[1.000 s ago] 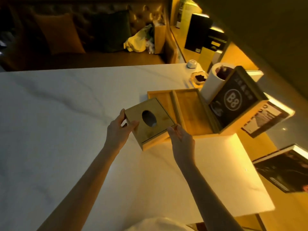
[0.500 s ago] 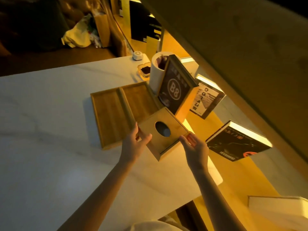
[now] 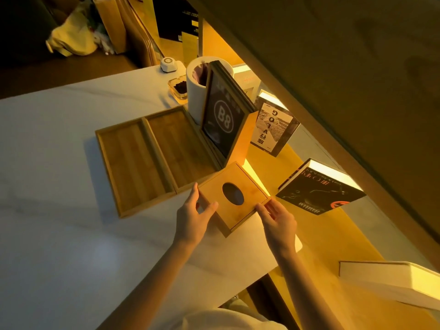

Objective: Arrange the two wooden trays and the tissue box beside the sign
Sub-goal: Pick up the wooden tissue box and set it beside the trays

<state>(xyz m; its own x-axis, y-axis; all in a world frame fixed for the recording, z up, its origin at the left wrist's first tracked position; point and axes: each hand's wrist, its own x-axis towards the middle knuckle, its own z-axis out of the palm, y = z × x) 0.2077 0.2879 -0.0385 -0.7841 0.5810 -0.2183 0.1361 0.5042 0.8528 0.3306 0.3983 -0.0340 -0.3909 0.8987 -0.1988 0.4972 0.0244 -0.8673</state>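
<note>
A second before, the square wooden tissue box with the oval hole in its lid (image 3: 234, 195) had been held over the near corner of the two trays; by this moment it had travelled toward the right of the frame and sat at the centre, just below the foot of the upright black "B8" sign in its wooden frame (image 3: 220, 116), its far corner close against the sign's base. The left hand (image 3: 194, 216) pressed thumb and fingers on the box's left edge, and the right hand (image 3: 277, 221) held its near right corner with fingers curled fairly close; whether the box rested fully on the white marble-look table (image 3: 59, 163) could not be told. The left wooden tray (image 3: 131, 167) and the right wooden tray (image 3: 181, 148) lay side by side, touching, left of the sign, the right one up against it. A white cylindrical bin (image 3: 196, 91) stood behind the sign. By that reading the arranging was nearly complete: the box probably needed only squaring up and releasing.
</note>
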